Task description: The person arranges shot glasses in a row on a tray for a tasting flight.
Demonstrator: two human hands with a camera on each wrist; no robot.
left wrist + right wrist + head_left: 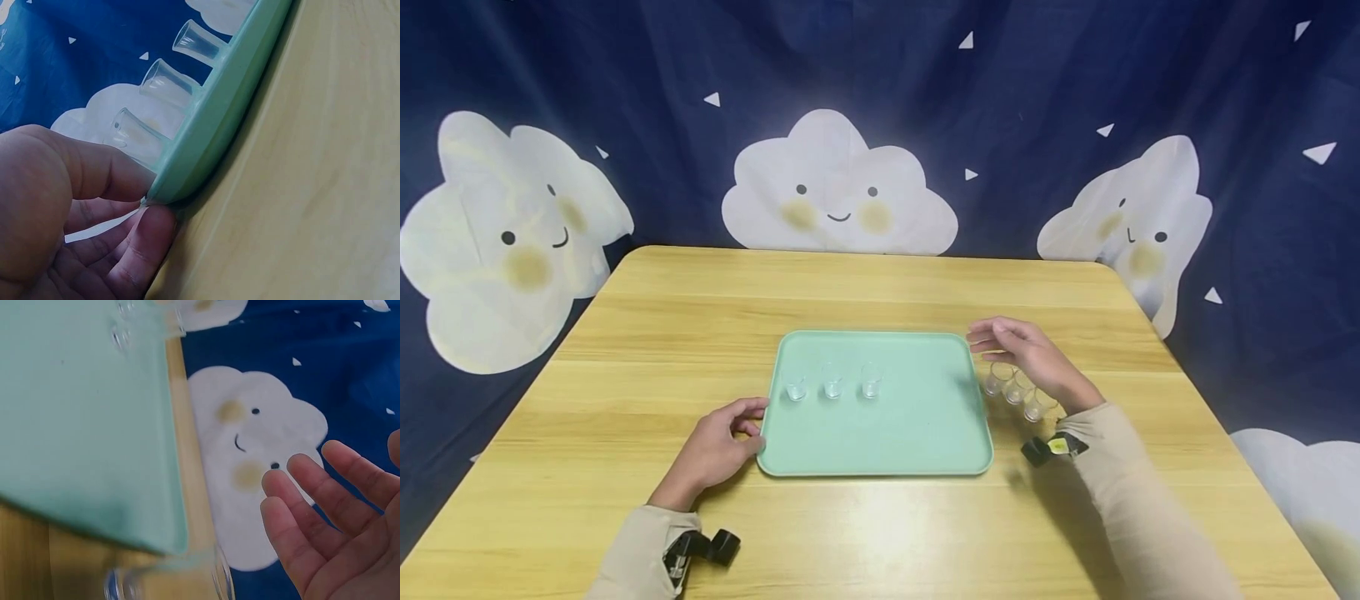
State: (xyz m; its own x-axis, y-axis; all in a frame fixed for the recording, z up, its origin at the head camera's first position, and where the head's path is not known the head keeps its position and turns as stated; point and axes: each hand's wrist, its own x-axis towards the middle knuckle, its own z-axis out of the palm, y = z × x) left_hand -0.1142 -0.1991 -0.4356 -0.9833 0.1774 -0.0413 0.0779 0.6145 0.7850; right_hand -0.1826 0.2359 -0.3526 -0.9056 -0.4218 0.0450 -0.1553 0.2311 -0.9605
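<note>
A mint-green tray [925,417] lies flat on the wooden table. Three small clear glasses stand in a row on its left half: a left glass [796,388], a middle glass [832,386] and a right glass [871,386]. My left hand [718,442] pinches the tray's left rim between thumb and fingers, as the left wrist view shows at the green edge [212,131]. Over by the tray's far right corner, my right hand [1026,354] hovers with fingers extended and holds nothing. Below it, three more clear glasses [1017,390] stand in a slanting line beside the tray.
Around the tray spreads the light wooden table [880,292], with rounded far corners. A dark blue curtain [1000,100] with smiling white clouds hangs behind it. Each sleeve carries a black wrist camera, such as the left camera [725,547].
</note>
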